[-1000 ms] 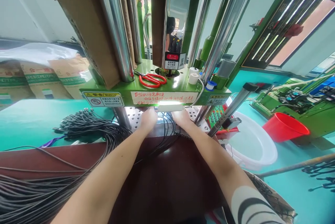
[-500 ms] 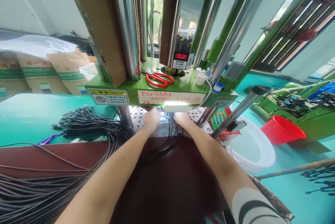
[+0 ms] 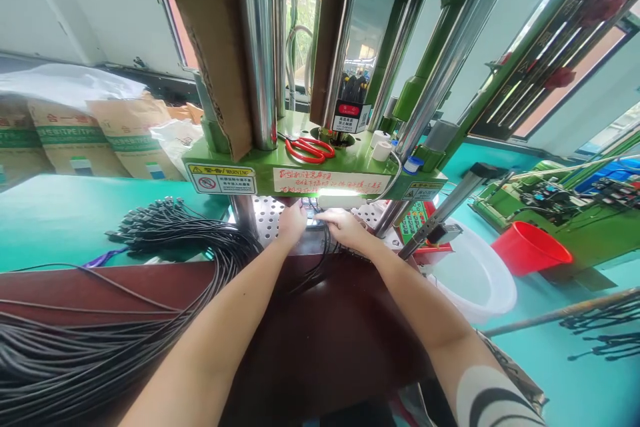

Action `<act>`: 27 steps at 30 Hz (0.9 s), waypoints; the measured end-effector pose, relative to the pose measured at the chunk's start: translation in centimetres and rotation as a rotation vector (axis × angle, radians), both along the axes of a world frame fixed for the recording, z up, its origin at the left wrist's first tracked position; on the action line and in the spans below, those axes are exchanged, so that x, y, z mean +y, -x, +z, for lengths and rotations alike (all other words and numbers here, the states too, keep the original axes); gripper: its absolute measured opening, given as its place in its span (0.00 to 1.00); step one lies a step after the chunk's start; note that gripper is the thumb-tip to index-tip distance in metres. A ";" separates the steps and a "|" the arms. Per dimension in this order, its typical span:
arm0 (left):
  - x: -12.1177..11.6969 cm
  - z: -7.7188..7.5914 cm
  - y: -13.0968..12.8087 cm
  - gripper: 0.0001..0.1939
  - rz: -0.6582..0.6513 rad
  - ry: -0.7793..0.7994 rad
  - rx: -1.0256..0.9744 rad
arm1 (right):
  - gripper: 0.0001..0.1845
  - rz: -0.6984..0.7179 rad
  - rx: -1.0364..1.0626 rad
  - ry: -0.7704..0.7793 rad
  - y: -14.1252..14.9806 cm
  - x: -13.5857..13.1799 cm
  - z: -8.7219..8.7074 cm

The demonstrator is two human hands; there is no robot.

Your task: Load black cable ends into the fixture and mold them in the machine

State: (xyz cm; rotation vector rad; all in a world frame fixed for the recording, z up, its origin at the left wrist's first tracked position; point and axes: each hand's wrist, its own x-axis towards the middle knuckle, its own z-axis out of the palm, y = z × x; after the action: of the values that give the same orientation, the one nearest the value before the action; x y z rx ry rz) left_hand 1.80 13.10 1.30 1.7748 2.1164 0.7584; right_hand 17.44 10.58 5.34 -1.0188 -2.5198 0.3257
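Observation:
Under the green press plate (image 3: 230, 167), my left hand (image 3: 293, 222) is curled closed at the left of the mould area. Its fingertips are hidden, so what it grips cannot be made out. My right hand (image 3: 345, 227) lies just to the right, its index finger stretched toward my left hand and its other fingers bent in. Black cables (image 3: 326, 246) run from the mould area past my right hand's fingertips and down over the dark red table edge. Whether my right fingers pinch one is not visible. A perforated metal plate (image 3: 267, 219) surrounds the hands.
Red-handled scissors (image 3: 310, 149) rest on the press plate above a lit white lamp (image 3: 343, 202). A thick bundle of black cables (image 3: 170, 234) lies at left. A green keypad (image 3: 416, 222), a white tub (image 3: 475, 280) and a red bucket (image 3: 530, 248) stand at right.
My right hand has moved left, out from under the lamp, closer to my left hand, with its index finger now extended. My left hand stays in about the same place.

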 end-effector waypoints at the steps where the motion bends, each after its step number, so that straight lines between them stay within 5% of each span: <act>1: 0.0 0.0 0.0 0.16 -0.001 0.001 -0.004 | 0.24 0.026 0.005 0.000 0.0 -0.1 0.2; 7: 0.1 -0.2 0.0 0.15 0.001 -0.010 -0.034 | 0.16 0.049 -0.100 -0.183 0.3 -1.7 0.9; 13: 0.1 -0.4 -0.1 0.14 -0.004 -0.020 -0.055 | 0.11 0.203 -0.259 -0.539 1.9 -5.7 -0.5; 17: 0.0 -0.4 0.0 0.14 -0.016 -0.024 -0.088 | 0.12 0.352 -0.315 -0.610 2.9 -9.3 -1.6; 22: 0.1 -0.5 0.1 0.14 -0.018 -0.016 -0.170 | 0.08 0.403 -0.264 -0.486 2.7 -13.0 -2.8; 27: 0.8 -0.5 0.7 0.11 -0.033 0.054 -0.338 | 0.08 0.230 0.218 -0.062 0.7 -15.4 -2.1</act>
State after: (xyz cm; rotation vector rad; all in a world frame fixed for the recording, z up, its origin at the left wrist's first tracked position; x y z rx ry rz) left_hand 1.13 13.89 0.82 1.5250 1.8634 0.9104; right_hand 16.77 -4.80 3.24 -0.6331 -2.4325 0.3991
